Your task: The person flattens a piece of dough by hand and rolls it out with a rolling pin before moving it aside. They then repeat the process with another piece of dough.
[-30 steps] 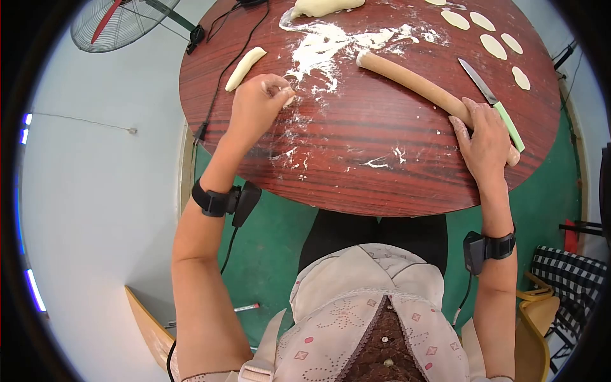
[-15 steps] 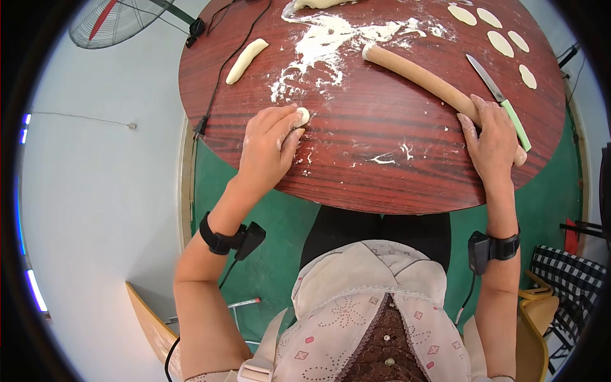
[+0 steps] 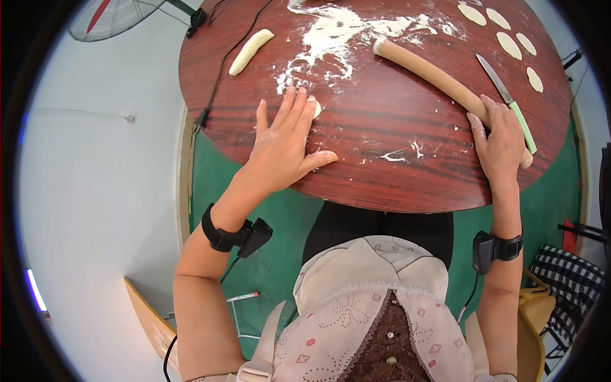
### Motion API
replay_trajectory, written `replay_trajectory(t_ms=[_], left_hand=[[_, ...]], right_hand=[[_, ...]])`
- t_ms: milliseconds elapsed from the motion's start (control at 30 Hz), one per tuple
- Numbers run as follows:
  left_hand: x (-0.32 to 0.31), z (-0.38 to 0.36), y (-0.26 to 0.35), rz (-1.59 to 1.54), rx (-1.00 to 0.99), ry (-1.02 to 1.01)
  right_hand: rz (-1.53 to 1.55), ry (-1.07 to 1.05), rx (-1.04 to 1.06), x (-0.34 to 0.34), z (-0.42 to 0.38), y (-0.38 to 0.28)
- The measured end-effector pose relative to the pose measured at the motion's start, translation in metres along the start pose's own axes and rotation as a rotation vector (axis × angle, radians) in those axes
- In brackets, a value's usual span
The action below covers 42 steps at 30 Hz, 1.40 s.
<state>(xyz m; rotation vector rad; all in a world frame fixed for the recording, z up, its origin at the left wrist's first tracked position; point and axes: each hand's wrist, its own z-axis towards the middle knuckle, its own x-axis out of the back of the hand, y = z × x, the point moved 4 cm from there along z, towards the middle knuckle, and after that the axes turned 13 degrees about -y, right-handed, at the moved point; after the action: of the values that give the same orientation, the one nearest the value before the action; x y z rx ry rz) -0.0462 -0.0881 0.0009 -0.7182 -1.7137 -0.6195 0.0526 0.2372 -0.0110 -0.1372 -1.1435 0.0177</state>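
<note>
My left hand (image 3: 286, 137) lies flat, fingers spread, over a small dough piece (image 3: 316, 108) that shows beside its fingertips. My right hand (image 3: 499, 140) is curled round the near end of a wooden rolling pin (image 3: 433, 74), which slants away to the upper left. Just right of the pin lies a knife (image 3: 509, 102) with a green handle. White flour (image 3: 337, 35) is spread over the dark red table (image 3: 382, 184). A dough roll (image 3: 251, 52) rests on the left part of the table.
Several flat dough rounds, among them an oval one (image 3: 509, 46), lie at the upper right. A black cable (image 3: 224, 73) with a plug runs down the table's left side. A fan (image 3: 111, 16) stands at the upper left, and a chair (image 3: 538, 312) at the lower right.
My left hand has opened from a pinch at the small dough piece and spread flat over it. My right hand stays on the rolling pin. The view has shifted slightly.
</note>
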Motion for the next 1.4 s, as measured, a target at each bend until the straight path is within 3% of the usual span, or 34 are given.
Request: replay_trajectory(t_ms=[67,167,267,300,400,433,533,567,767,867,1000,1233,1400], left_hand=[[0.006,0.002,0.001,-0.004,0.035,-0.103],[0.011,0.001,-0.009,-0.250,-0.019,-0.056],[0.007,0.008,-0.036,-0.795,-0.026,0.215],[0.008,0.010,-0.040,-0.788,-0.007,0.410],[0.011,0.013,-0.040,-0.432,0.051,0.353],[0.010,0.014,-0.033,-0.343,-0.053,0.481],[0.012,0.015,-0.020,-0.282,0.004,0.255],[0.013,0.015,-0.020,-0.158,-0.039,0.340],[0.016,0.022,-0.034,-0.806,0.165,0.144],[0.018,0.024,-0.049,-0.641,0.174,0.114],[0.018,0.032,-0.059,-1.079,0.104,0.200],[0.019,0.050,-0.056,-0.724,0.183,0.235],[0.016,0.051,-0.058,-0.720,0.174,0.248]], right_hand=[[-0.007,0.018,0.016,-0.001,0.000,0.000],[-0.012,0.038,0.023,0.001,0.000,0.000],[-0.005,0.043,0.028,0.001,-0.003,0.000],[-0.008,0.023,0.015,0.001,-0.002,0.000],[-0.011,0.001,0.010,0.000,-0.001,0.000],[-0.015,0.006,0.013,0.000,-0.001,-0.001],[-0.016,0.029,0.022,0.003,-0.001,-0.002],[-0.014,0.037,0.026,0.004,-0.001,-0.003],[-0.015,0.000,-0.001,0.002,0.002,-0.001],[-0.014,0.000,0.009,0.002,0.002,-0.001],[-0.004,0.002,0.012,0.003,0.002,0.000],[0.011,-0.011,-0.003,0.002,0.002,0.000],[0.001,0.001,-0.001,0.001,0.002,0.000]])
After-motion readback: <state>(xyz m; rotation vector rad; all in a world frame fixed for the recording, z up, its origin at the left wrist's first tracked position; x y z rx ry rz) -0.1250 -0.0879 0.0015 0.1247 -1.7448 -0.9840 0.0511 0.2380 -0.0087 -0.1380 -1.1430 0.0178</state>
